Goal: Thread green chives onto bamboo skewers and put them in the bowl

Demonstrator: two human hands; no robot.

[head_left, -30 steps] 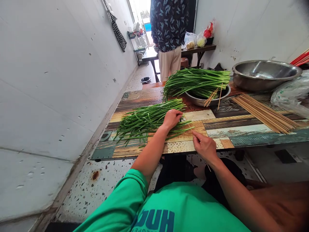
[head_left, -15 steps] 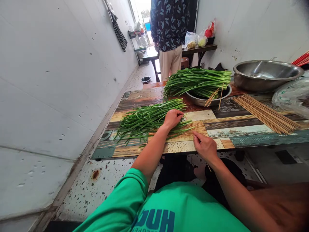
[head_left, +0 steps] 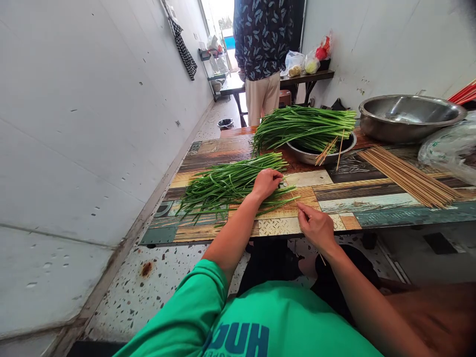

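My right hand is closed at the table's front edge, thumb and fingers pinching a thin bamboo skewer. One end sticks out below the palm; the other slants up and left towards my left hand. That hand is also closed, its fingertips pinched together beside the stem ends of a loose pile of garlic chives. What lies between those fingertips is too small to make out. Several chive stems reach out under my left wrist to the right. The leafy ends fan out to the left on the table.
Behind sits a metal bowl topped by a bigger heap of chives, with skewers leaning on its rim. To the right lie many bamboo skewers, a large steel basin and a plastic bag. A person stands beyond the table.
Almost nothing differs. Both hands and the skewer stay in place, while the view has shifted very slightly.
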